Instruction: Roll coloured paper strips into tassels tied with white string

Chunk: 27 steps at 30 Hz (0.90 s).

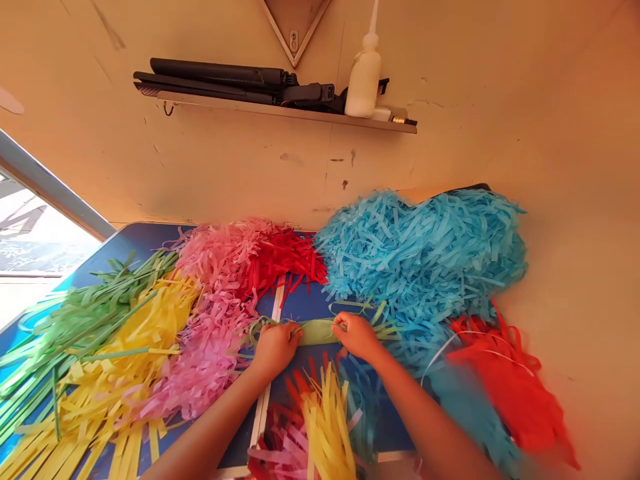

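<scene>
- Green paper piece [318,332], one: held stretched between both hands, above the middle of the blue table [306,303]; fringed strands shown at its ends.
- Left hand [276,347]: fingers closed, the left end of the piece pinched.
- Right hand [356,333]: thumb and fingertips brought together on the right end.
- Step in hand, as judged: the plain middle band is being spread and straightened.
- Next move, as judged: both pinches need to be kept level and the tension light, since thin paper could be torn.
- Mixed fringe [327,413], yellow, red and pink: placed below the piece, between the forearms.
- Blue shredded paper [425,247], large heap: set beyond the right hand.
- Red fringe [520,387]: laid at far right, partly blurred.
- Pink shreds [220,260], yellow strips [155,327] and green strips [110,300]: spread at left.
- Wall shelf [300,115]: white bottle [363,83] held upright.
</scene>
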{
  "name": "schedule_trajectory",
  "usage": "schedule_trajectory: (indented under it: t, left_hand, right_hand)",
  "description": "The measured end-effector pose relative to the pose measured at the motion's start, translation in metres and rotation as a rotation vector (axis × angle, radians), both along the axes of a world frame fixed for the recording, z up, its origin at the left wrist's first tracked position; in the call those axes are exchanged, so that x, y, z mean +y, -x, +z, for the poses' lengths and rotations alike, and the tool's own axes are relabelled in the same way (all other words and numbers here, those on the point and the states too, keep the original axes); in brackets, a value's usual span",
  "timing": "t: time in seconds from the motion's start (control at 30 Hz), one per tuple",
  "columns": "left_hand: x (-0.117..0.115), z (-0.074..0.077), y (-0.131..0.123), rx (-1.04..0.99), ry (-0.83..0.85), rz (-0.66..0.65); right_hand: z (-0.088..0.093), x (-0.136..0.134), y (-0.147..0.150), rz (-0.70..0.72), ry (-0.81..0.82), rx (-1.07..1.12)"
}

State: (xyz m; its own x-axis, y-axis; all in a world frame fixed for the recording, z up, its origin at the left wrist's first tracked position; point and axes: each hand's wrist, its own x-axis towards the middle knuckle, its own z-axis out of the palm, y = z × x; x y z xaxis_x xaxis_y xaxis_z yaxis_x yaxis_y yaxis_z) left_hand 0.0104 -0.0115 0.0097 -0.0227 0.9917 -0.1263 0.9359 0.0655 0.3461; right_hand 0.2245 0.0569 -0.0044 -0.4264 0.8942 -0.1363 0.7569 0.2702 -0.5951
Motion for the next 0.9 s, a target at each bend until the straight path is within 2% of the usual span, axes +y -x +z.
schedule_trajectory:
  t: [0.1, 0.47, 0.9]
  left_hand:
    - [0.006, 0.004, -0.005, 0.052, 0.024, 0.021]
    - [0.011, 0.012, -0.006, 0.101, 0.130, 0.019]
    - [0.015, 0.008, -0.007, 0.135, 0.140, 0.044]
  right_hand:
    - [0.001, 0.001, 0.005, -0.050, 0.012, -0.009]
    - [0.005, 0.006, 0.015, -0.057, 0.038, 0.038]
    - [-0.001, 0.002, 0.020, -0.036, -0.136, -0.163]
